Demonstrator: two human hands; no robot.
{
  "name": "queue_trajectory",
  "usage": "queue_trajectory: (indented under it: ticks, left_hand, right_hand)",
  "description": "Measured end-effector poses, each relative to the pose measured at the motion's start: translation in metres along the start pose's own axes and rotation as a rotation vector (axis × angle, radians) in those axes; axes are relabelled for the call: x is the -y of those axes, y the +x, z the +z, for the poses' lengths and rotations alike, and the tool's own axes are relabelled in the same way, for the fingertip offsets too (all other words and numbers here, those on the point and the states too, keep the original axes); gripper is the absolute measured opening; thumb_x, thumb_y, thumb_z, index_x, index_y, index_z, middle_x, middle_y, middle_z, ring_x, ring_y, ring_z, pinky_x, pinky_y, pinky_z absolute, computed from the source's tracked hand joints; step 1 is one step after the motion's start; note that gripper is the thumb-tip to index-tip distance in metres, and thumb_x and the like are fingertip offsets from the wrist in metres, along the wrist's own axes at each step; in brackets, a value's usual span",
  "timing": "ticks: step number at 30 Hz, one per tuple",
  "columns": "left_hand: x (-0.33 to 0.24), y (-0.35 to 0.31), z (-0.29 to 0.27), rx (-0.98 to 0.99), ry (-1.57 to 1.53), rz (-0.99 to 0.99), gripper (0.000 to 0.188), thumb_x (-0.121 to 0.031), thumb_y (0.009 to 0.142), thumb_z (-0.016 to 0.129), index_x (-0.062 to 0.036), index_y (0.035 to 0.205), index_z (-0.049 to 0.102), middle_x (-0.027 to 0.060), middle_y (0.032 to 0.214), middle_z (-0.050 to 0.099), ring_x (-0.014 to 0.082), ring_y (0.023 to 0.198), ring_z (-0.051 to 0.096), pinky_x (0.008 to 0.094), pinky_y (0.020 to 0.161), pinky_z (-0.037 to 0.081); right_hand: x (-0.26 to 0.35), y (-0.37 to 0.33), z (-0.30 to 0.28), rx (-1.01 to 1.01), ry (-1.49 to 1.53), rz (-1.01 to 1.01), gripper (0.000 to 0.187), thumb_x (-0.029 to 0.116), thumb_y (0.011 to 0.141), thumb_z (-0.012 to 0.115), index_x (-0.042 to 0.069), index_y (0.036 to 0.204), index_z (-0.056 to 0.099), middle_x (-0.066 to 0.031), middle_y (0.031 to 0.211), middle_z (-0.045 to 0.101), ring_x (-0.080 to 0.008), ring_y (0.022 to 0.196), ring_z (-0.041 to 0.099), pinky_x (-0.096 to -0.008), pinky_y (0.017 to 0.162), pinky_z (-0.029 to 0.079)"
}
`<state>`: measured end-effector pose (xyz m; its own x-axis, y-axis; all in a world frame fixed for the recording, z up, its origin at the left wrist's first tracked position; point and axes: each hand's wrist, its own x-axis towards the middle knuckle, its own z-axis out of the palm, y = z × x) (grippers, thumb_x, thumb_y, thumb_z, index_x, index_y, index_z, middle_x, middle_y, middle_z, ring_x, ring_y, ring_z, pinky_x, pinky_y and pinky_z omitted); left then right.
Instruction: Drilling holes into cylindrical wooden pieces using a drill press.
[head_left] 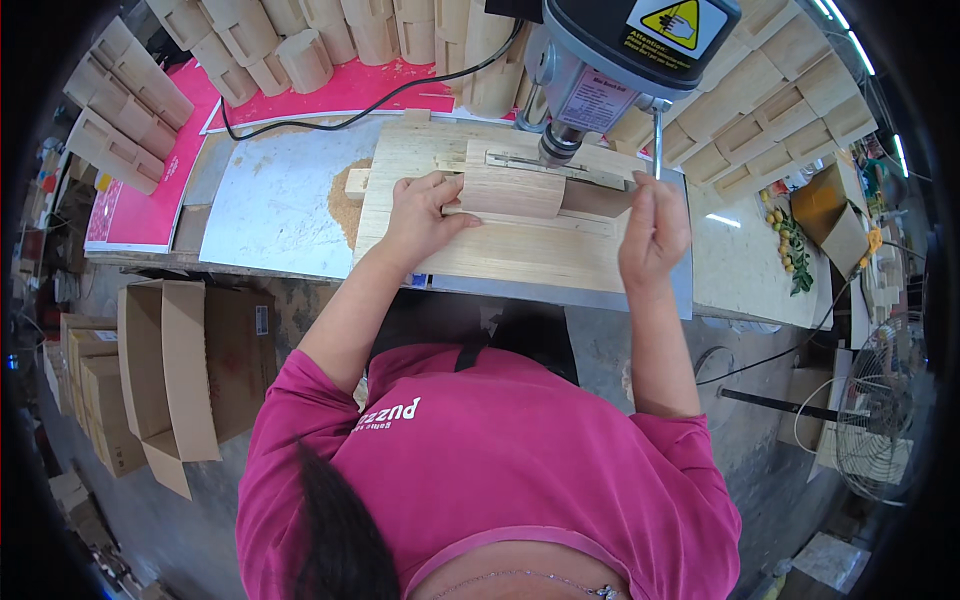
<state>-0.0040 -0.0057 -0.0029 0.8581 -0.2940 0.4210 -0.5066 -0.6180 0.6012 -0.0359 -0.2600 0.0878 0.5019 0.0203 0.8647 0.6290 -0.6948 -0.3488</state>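
A pale, curved wooden block lies in a wooden jig on the drill press table. My left hand grips the block's left end, thumb toward me and fingers on the far side. The drill press stands over the jig, its chuck just above the block's far side. My right hand is closed around the lower end of the press's metal feed lever. A brown flat piece sits in the jig between the block and my right hand. The drill tip is hard to make out.
Wooden blocks stand in rows on pink sheets at the back left; more are stacked at the back right. Sawdust lies left of the jig. A black cable crosses behind. Cardboard boxes and a fan flank me.
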Motion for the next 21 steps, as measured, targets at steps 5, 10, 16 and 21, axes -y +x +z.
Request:
queue_trajectory:
  ticks: [5,10,16,21]
  left_hand:
    - [-0.003,-0.003,0.002,0.004,0.143,-0.049,0.050,-0.030,0.060,0.077,-0.0134,0.105,0.063,-0.0013,0.076,0.056,0.0160,0.075,0.054,0.0349,0.076,0.027]
    - [-0.027,0.008,0.031,-0.012,0.089,-0.018,0.053,-0.032,0.059,0.077,-0.0154,0.107,0.063,-0.0005,0.078,0.056,0.0167,0.078,0.052,0.0345,0.077,0.027]
    - [-0.029,0.010,0.031,0.008,0.070,-0.060,0.049,-0.030,0.061,0.077,-0.0170,0.106,0.063,-0.0004,0.077,0.054,0.0169,0.077,0.050,0.0341,0.078,0.026]
    - [-0.025,0.010,0.031,0.027,0.096,-0.062,0.053,-0.032,0.061,0.077,-0.0163,0.109,0.063,0.0001,0.079,0.055,0.0178,0.078,0.051,0.0348,0.076,0.027]
  right_hand:
    - [0.023,0.098,-0.027,-0.035,-0.055,0.102,0.018,0.013,0.086,0.053,-0.001,0.076,0.059,-0.0072,0.057,0.049,-0.0127,0.053,0.045,-0.0267,0.052,0.037]
    - [-0.036,0.188,-0.002,0.045,-0.250,0.221,0.034,0.030,0.087,0.049,-0.002,0.085,0.061,-0.0133,0.067,0.055,-0.0196,0.065,0.053,-0.0293,0.060,0.041]
    - [-0.022,0.172,-0.018,0.220,-0.373,0.244,0.035,0.031,0.086,0.049,-0.001,0.083,0.062,-0.0130,0.067,0.054,-0.0210,0.065,0.052,-0.0311,0.059,0.039]
    - [0.030,0.097,-0.041,0.078,0.041,0.170,0.018,0.011,0.086,0.054,-0.001,0.073,0.058,-0.0052,0.054,0.046,-0.0091,0.050,0.042,-0.0237,0.047,0.033]
